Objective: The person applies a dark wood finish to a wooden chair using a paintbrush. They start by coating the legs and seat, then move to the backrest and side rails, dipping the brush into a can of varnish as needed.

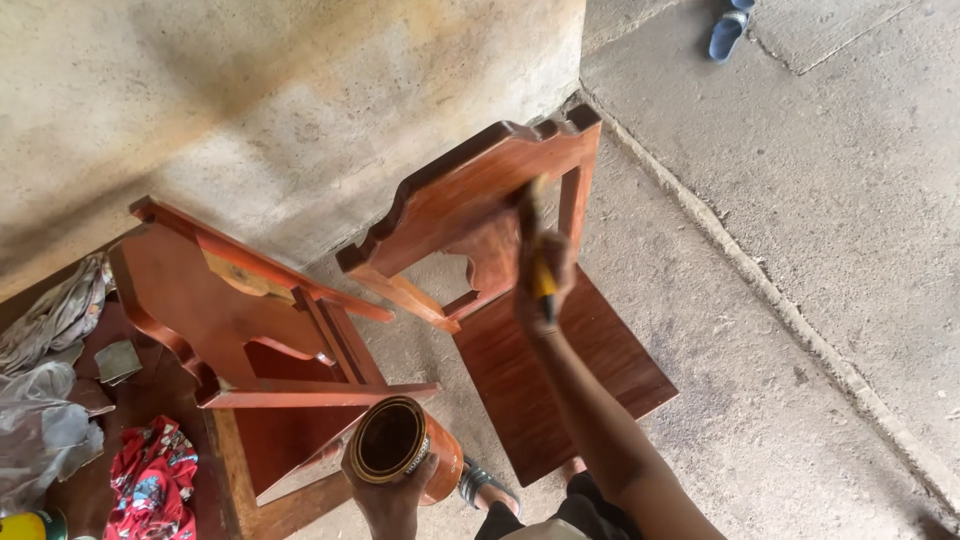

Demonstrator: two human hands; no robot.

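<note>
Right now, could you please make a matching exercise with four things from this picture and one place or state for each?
Things:
1. open tin
2. brush
3. blue sandal
4. red patterned cloth

Places or states:
A. lies on the concrete at the top edge
B. held in the left hand, low in the picture
C. lies at the bottom left, beside the left chair
D. held in the right hand against the back of the right chair

Pairs: 1-B, 2-D, 3-A, 4-C
</note>
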